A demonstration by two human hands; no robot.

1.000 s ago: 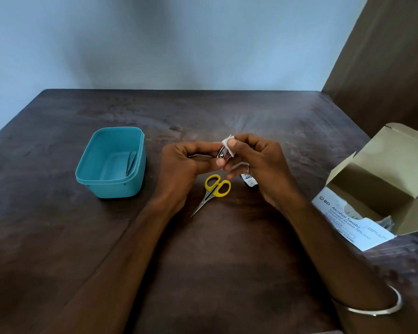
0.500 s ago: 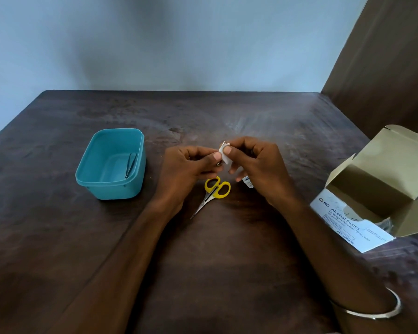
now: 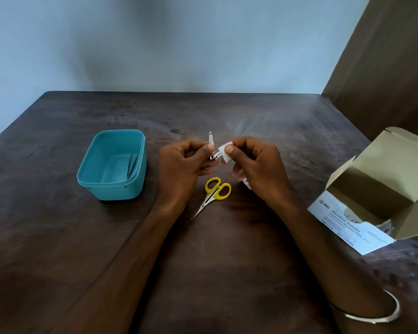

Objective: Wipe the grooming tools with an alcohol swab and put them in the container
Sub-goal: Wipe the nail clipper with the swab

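Pinching a small nail clipper (image 3: 212,150) with its lever swung up, the left hand (image 3: 184,169) could let it slip, since the grip looks slight. Right hand (image 3: 253,169) fingers squeeze the white swab (image 3: 225,151) against its tip, above the table's (image 3: 58,237) middle. Scissors (image 3: 214,192) lie unwiped below. Toward the left edge, the teal container (image 3: 111,165) holds tweezers (image 3: 130,168). The swab box (image 3: 377,203) gapes open at the right edge.

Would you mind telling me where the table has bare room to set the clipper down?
Free: the table's far strip beyond the hands, and the near-left area below the teal container. Crowded: the centre, around the scissors and both hands, and beside the swab box.
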